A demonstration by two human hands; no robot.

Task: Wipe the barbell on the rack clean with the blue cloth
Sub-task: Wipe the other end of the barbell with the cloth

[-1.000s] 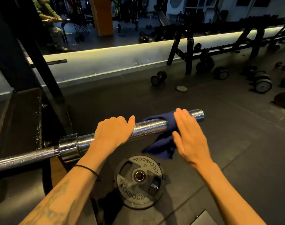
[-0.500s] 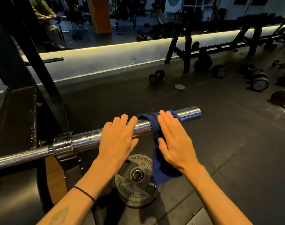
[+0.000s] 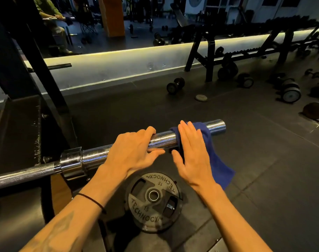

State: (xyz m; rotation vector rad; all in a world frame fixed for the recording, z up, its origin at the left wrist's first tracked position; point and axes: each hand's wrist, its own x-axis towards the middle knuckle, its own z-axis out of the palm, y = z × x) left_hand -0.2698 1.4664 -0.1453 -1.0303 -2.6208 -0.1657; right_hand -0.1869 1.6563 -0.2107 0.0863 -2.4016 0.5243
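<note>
The chrome barbell [image 3: 215, 126] lies across the rack, its sleeve running from lower left to its free end at upper right. A blue cloth [image 3: 218, 166] is draped over the sleeve near that end and hangs down on the near side. My right hand [image 3: 191, 155] lies flat on the cloth with straight fingers and presses it against the bar. My left hand [image 3: 133, 150] sits just left of it, fingers curled over the top of the sleeve, thumb along the front. The collar [image 3: 71, 160] is further left.
A black 15 weight plate [image 3: 153, 195] lies on the rubber floor under my hands. The dark rack upright [image 3: 46, 84] stands at left. Dumbbells [image 3: 175, 85], a small disc [image 3: 201, 97] and a dumbbell rack [image 3: 209, 57] are beyond, in front of a mirror wall.
My right hand slid the cloth left along the sleeve toward my left hand; the cloth now hangs to its right. My left fingers straightened, then curled over the bar again.
</note>
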